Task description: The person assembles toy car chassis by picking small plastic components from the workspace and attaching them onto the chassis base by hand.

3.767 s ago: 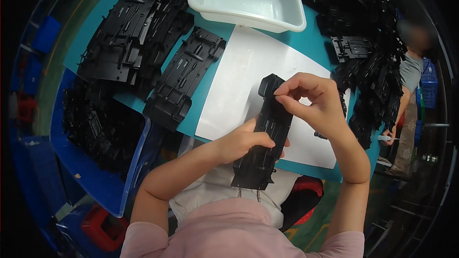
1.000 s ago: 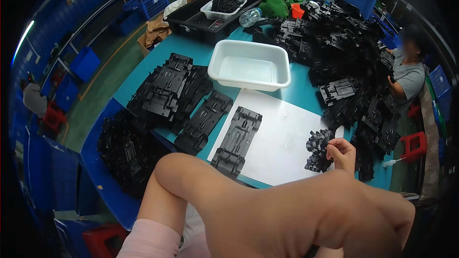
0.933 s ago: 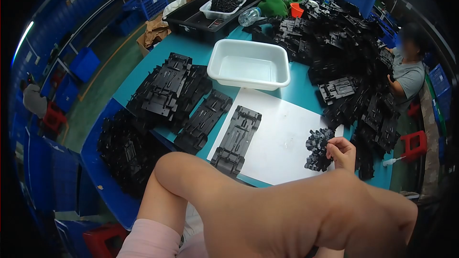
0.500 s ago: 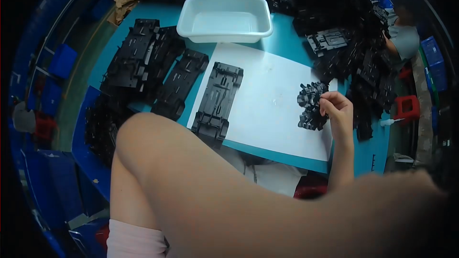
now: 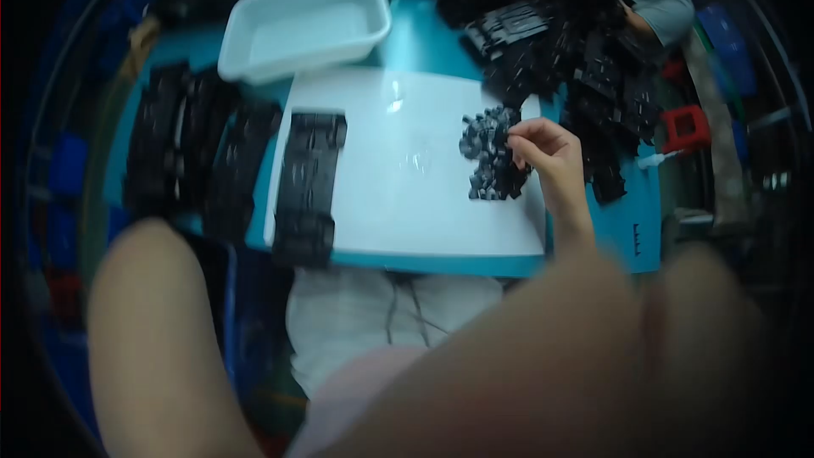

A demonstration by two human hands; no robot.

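My right hand [image 5: 555, 157] is at the right edge of a white sheet [image 5: 407, 220], thumb and forefinger pinched together at a pile of small black plastic parts [image 5: 492, 148]. Whatever lies between the fingertips is too small to make out. My left arm is raised near the camera, its bent elbow [image 5: 148, 263] at the lower left. A large smeared skin-toned shape at the lower right may be my left hand; its fingers cannot be made out. On the sheet's left side lies a long black moulded plastic tray-like part [image 5: 307, 178].
A white plastic tub [image 5: 305, 55] stands behind the sheet on the teal table [image 5: 636, 242]. More long black parts [image 5: 182, 144] lie at the left. Black parts are heaped [image 5: 551, 59] at the back right, near another person [image 5: 666, 13]. A red stool [image 5: 685, 127] stands beyond.
The camera view has turned and shifted, so table things appear further left. The raised left arm has swung down and left in view. My right hand still pinches at the small parts pile.
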